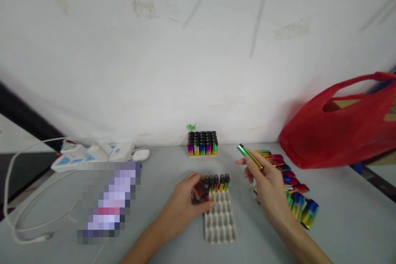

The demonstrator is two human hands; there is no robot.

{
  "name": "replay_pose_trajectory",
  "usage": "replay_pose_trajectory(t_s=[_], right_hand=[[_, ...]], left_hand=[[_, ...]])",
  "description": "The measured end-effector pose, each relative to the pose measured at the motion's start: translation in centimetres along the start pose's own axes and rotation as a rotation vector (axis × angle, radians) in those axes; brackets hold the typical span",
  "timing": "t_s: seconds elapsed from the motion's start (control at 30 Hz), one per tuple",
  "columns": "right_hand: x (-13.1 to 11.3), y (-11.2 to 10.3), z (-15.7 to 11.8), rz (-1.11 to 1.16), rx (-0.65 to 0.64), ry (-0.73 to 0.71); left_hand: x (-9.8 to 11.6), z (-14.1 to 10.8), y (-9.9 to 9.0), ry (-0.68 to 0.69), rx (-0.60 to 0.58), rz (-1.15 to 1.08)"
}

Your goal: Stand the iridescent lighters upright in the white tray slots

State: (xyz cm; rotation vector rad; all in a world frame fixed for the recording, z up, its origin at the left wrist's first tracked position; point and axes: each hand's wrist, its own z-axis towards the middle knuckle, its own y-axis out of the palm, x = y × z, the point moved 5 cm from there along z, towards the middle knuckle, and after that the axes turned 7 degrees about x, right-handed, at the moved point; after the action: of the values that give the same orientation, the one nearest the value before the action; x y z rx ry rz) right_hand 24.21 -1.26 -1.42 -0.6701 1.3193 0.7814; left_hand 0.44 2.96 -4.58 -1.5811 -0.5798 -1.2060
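A pale slotted tray lies on the table. Black-topped lighters stand along its far row, and one red lighter is at the left of the row nearer me. My left hand is at the tray's left edge, its thumb over the slots and its fingers curled by the red lighter; whether it grips anything is hidden. Right of the tray, my right hand holds a green and gold lighter tilted in the air. Loose colourful lighters lie beside and partly behind my right hand.
A full block of lighters stands by the wall, with a small green thing behind. At right is a red bag. At left are a power strip, white cables, a white case and a blurred phone.
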Motion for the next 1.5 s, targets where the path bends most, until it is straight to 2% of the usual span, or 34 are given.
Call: replay_pose_trajectory(t_s=[0.13,0.23,0.5,0.63,1.0,1.23,1.33,1.5], right_hand=[[0.4,0.4,-0.2,0.245,-0.019,0.129],[0.5,0.9,-0.7,0.372,-0.087,0.223],[-0.6,2.3,-1.6,0.466,-0.297,0.302],[-0.5,2.8,-2.2,0.573,-0.344,0.422],[-0.9,3.2,-3.0,0.638,-0.453,0.478],[-1.0,3.4,-3.5,0.719,-0.55,0.61],[-0.7,3.7,-3.7,0.66,-0.591,0.601],[0.8,3.7,-3.5,0.498,-0.559,0.622]], left_hand=[[-1.2,-0.1,0.3,-0.037,0.037,-0.081],[-1.8,-0.1,0.5,-0.027,0.086,-0.152],[-1.3,0.0,0.4,-0.026,0.087,-0.16],[-1.1,0.0,0.3,-0.017,0.083,-0.154],[-1.6,0.0,0.7,-0.027,0.08,-0.17],[-1.7,0.0,0.6,-0.017,0.078,-0.143],[-1.7,0.0,0.5,-0.014,0.091,-0.152],[-1.9,0.0,0.5,-0.002,0.098,-0.155]])
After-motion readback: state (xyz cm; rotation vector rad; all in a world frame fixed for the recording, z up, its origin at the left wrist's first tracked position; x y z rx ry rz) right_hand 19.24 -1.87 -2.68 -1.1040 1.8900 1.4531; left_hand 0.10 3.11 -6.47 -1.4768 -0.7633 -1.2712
